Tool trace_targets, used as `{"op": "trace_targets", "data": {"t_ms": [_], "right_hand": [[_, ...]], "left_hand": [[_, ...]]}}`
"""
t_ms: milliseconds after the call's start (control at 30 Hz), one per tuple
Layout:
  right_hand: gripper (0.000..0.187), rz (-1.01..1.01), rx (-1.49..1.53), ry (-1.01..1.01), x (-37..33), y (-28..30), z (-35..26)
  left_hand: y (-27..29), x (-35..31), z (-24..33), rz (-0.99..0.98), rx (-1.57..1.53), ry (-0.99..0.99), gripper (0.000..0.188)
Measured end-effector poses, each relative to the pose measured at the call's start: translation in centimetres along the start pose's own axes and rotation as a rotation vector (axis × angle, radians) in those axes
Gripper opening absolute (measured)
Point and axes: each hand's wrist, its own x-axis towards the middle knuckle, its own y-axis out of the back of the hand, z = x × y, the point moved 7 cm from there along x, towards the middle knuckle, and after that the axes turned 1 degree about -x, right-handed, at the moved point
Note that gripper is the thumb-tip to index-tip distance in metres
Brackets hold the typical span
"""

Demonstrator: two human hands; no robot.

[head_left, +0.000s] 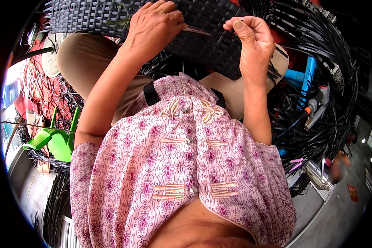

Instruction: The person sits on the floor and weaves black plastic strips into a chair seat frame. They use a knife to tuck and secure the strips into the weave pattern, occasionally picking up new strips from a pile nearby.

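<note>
A dark woven wicker panel [91, 16] lies across my lap at the top of the view. My left hand [153, 27] rests on it, fingers closed around a thin pointed metal tool [196, 30] whose tip points right. My right hand [252, 39] is just right of the tool tip, thumb and fingers pinched on a black plastic weaving strip [273, 70] at the panel's edge. The strip's free end runs down past my wrist. My pink patterned blouse fills the lower middle.
Bundles of black weaving strips [318, 37] pile up at the right and behind the panel. A power tool with an orange tip [316, 107] lies among them beside blue tubing [308, 76]. A green plastic piece [56, 140] sits at the left near red wire coils [37, 82].
</note>
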Motion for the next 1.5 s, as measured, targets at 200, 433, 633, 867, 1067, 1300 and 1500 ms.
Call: {"op": "trace_targets", "data": {"t_ms": [200,433,633,867,1067,1300,1500], "right_hand": [[0.017,0.017,-0.049,-0.137,-1.3,0.3,4.0],[0.015,0.125,-0.175,-0.121,-3.2,1.6,3.2],[0.005,0.144,-0.749,0.165,-4.1,2.5,0.4],[0.005,0.038,-1.169,0.224,-4.6,1.1,0.0],[0.008,0.007,-1.230,0.129,-4.5,0.6,0.5],[0.009,-0.040,-1.260,0.145,-3.9,0.2,1.5],[0.010,-0.048,-1.215,0.170,-4.0,-0.1,1.8]], "left_hand": [[0.2,0.3,0.0,-0.001,-0.026,-0.002,0.018],[-2.0,0.8,-2.5,-0.081,-0.172,-0.011,0.018],[-2.6,2.0,-2.2,-0.132,-0.278,-0.038,0.019],[-2.8,1.7,-0.9,-0.055,-0.191,-0.051,0.018],[-2.9,1.3,-1.1,-0.050,-0.186,-0.044,0.019],[-2.5,1.4,-1.2,-0.063,-0.188,-0.048,0.019],[-2.6,1.7,-1.7,-0.142,-0.230,-0.052,0.020]]}}
